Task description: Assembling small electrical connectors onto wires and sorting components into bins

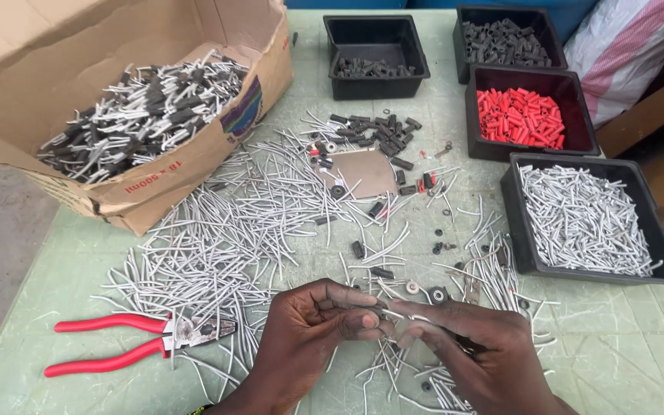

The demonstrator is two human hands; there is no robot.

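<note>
Both hands, left hand (313,327) and right hand (466,342), are pinching one grey wire piece (390,313) lying sideways between them, right of the red pliers (128,342).

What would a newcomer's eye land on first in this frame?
Probably the red sleeves in a black tray at upper right, and the red-handled pliers at lower left. Between them grey wire pieces sprawl across the green table, where both hands pinch a small piece together.

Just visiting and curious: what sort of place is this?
Probably a small workshop bench for hand assembly: sorted black trays of small parts, loose grey wire pieces across the table, and red-handled pliers.
</note>
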